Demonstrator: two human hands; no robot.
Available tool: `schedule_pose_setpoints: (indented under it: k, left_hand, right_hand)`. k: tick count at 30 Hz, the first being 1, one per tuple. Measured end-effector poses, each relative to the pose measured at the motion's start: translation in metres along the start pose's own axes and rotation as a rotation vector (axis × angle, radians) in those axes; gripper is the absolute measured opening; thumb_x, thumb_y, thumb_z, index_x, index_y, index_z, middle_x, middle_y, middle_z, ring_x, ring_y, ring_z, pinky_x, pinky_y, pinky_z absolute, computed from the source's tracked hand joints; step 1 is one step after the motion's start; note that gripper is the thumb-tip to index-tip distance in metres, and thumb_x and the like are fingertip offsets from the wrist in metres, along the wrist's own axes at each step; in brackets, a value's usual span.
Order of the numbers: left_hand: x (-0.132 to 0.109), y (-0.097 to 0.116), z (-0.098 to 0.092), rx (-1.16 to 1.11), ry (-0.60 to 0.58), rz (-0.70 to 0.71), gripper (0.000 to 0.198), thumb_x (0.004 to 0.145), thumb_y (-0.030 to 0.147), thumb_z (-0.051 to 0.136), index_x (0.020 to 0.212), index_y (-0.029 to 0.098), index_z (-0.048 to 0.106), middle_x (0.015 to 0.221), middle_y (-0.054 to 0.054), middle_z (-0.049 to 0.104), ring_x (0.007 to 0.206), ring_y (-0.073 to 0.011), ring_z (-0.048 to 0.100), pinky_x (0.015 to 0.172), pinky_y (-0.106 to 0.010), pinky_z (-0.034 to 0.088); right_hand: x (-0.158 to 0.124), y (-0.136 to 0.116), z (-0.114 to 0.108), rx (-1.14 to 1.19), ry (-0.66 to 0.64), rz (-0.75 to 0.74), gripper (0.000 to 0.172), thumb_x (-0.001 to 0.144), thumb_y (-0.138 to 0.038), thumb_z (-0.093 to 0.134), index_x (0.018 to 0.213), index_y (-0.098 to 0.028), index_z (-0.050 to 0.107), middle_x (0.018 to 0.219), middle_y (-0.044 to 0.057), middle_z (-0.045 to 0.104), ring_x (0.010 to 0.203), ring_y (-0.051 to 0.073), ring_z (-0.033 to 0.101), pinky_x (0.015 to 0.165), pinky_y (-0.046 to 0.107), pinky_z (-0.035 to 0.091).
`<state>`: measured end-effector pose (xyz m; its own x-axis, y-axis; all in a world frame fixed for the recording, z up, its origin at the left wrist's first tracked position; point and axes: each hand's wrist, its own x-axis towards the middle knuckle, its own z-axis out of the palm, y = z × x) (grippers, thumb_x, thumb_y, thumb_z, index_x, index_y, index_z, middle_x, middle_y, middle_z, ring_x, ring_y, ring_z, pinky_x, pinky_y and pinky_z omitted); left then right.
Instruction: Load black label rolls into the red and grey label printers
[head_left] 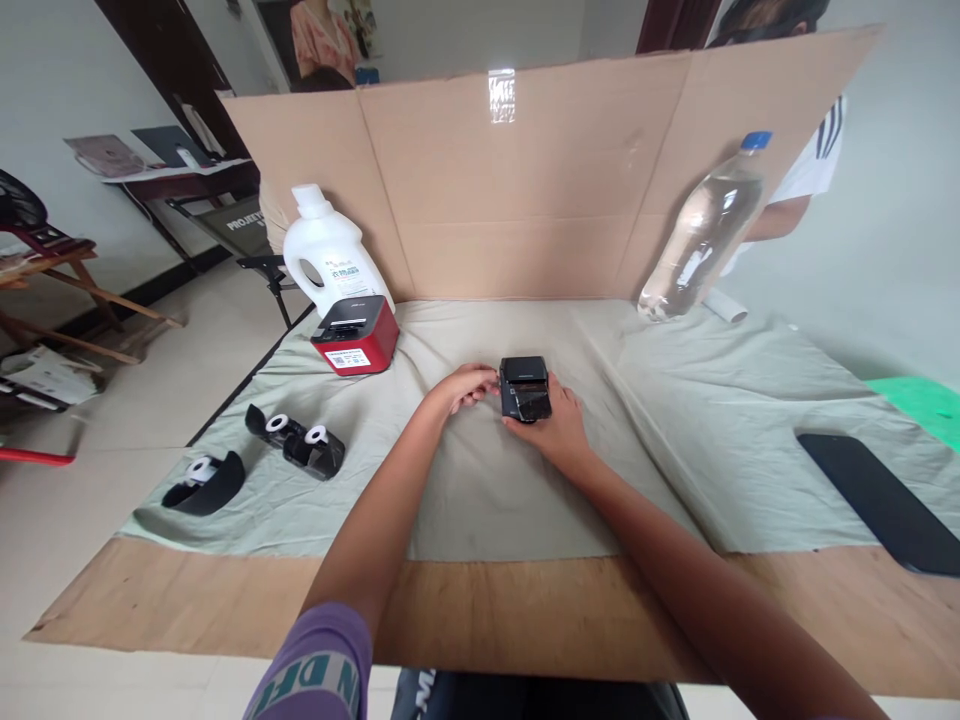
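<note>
A small black portable printer [525, 385] with a glossy front panel stands near the middle of the cloth. My right hand [564, 418] wraps around its right side and lower edge, thumb in front. At its left side is my left hand [466, 388], fingers curled, with the tips against or very close to the printer's edge. Whether those fingers pinch anything is hidden. To the left lie black open casings with white paper rolls, one pair [311, 445] and a single one [202, 485]. Behind them sits a red and black box-shaped printer [360, 335].
A white jug [334, 250] and a clear bottle with a blue cap [709, 230] stand before an upright cardboard panel [525, 200]. A dark phone-like slab [881, 495] lies at the right. A white tube [726, 305] lies by the bottle. People are partly visible behind the panel.
</note>
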<state>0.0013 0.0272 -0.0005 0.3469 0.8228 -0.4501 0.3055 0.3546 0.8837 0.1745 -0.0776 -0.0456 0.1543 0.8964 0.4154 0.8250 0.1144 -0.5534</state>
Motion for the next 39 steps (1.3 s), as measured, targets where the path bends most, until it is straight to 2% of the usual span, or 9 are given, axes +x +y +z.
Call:
schedule_pose_setpoints:
  k: [3, 5, 10, 14, 18, 26, 30, 37, 39]
  left_hand:
    - [-0.001, 0.0, -0.002, -0.041, -0.051, 0.024, 0.044, 0.08, 0.034, 0.067, 0.122, 0.022, 0.061, 0.066, 0.002, 0.061, 0.039, -0.0039, 0.031, 0.038, -0.016, 0.013]
    - [0.0, -0.001, 0.0, -0.068, -0.065, 0.042, 0.05, 0.081, 0.035, 0.066, 0.129, 0.022, 0.059, 0.06, 0.004, 0.055, 0.038, -0.0039, 0.028, 0.039, -0.016, 0.01]
    - [0.004, -0.002, 0.004, -0.108, -0.024, 0.068, 0.047, 0.084, 0.034, 0.066, 0.129, 0.018, 0.062, 0.057, 0.007, 0.043, 0.038, -0.0028, 0.023, 0.04, -0.015, 0.008]
    - [0.004, -0.003, 0.001, -0.103, -0.022, 0.107, 0.052, 0.083, 0.036, 0.072, 0.13, 0.017, 0.062, 0.062, 0.004, 0.049, 0.04, -0.002, 0.025, 0.04, -0.016, 0.01]
    - [0.003, -0.003, -0.002, -0.117, -0.067, 0.096, 0.056, 0.08, 0.027, 0.073, 0.134, 0.019, 0.059, 0.065, 0.004, 0.053, 0.04, -0.0017, 0.024, 0.04, -0.016, 0.011]
    - [-0.017, 0.012, 0.004, 0.105, 0.085, 0.118, 0.032, 0.079, 0.025, 0.069, 0.106, 0.01, 0.074, 0.063, -0.001, 0.059, 0.04, -0.0026, 0.026, 0.04, -0.021, 0.011]
    - [-0.025, 0.016, 0.003, 0.169, 0.064, 0.128, 0.035, 0.078, 0.022, 0.068, 0.11, 0.009, 0.074, 0.059, -0.001, 0.059, 0.041, -0.0036, 0.029, 0.042, -0.021, 0.014]
    - [-0.021, 0.013, 0.003, 0.015, 0.061, 0.107, 0.04, 0.075, 0.023, 0.068, 0.113, 0.012, 0.073, 0.059, 0.001, 0.054, 0.041, -0.0033, 0.026, 0.043, -0.021, 0.011]
    - [-0.019, 0.013, 0.004, 0.002, 0.075, 0.127, 0.046, 0.078, 0.025, 0.067, 0.121, 0.012, 0.07, 0.058, 0.001, 0.054, 0.041, -0.0038, 0.027, 0.043, -0.021, 0.011]
  right_hand:
    - [0.0, -0.001, -0.003, 0.02, -0.016, 0.002, 0.082, 0.066, -0.065, 0.071, 0.13, -0.019, 0.047, 0.124, 0.016, 0.065, 0.111, 0.038, 0.061, 0.096, 0.05, 0.042]
    - [0.001, -0.001, -0.004, 0.028, -0.036, 0.008, 0.082, 0.066, -0.065, 0.071, 0.129, -0.019, 0.048, 0.123, 0.016, 0.065, 0.111, 0.038, 0.061, 0.094, 0.05, 0.043]
    - [0.001, -0.002, -0.004, 0.015, -0.037, 0.027, 0.086, 0.063, -0.064, 0.072, 0.13, -0.017, 0.047, 0.122, 0.017, 0.066, 0.111, 0.039, 0.06, 0.095, 0.05, 0.042]
    - [0.001, -0.002, -0.002, 0.019, -0.025, 0.032, 0.092, 0.064, -0.064, 0.072, 0.137, -0.015, 0.043, 0.124, 0.019, 0.066, 0.113, 0.04, 0.061, 0.096, 0.051, 0.042]
    - [0.002, -0.003, 0.0, -0.021, -0.027, 0.034, 0.1, 0.064, -0.062, 0.073, 0.142, -0.01, 0.039, 0.132, 0.024, 0.062, 0.119, 0.042, 0.058, 0.099, 0.052, 0.041]
    - [0.001, -0.002, 0.0, -0.021, -0.041, 0.033, 0.102, 0.064, -0.063, 0.074, 0.144, -0.01, 0.037, 0.131, 0.024, 0.062, 0.119, 0.042, 0.058, 0.099, 0.052, 0.041]
    - [0.002, -0.004, -0.002, -0.03, -0.05, 0.037, 0.099, 0.064, -0.061, 0.075, 0.142, -0.01, 0.039, 0.128, 0.023, 0.064, 0.118, 0.041, 0.058, 0.099, 0.051, 0.041]
    - [0.003, -0.007, -0.003, -0.049, -0.064, 0.053, 0.097, 0.066, -0.061, 0.075, 0.142, -0.012, 0.037, 0.125, 0.023, 0.064, 0.117, 0.042, 0.058, 0.098, 0.052, 0.041]
    - [0.003, -0.008, -0.005, -0.045, -0.078, 0.058, 0.096, 0.067, -0.059, 0.076, 0.141, -0.012, 0.037, 0.128, 0.023, 0.063, 0.118, 0.041, 0.057, 0.099, 0.052, 0.04]
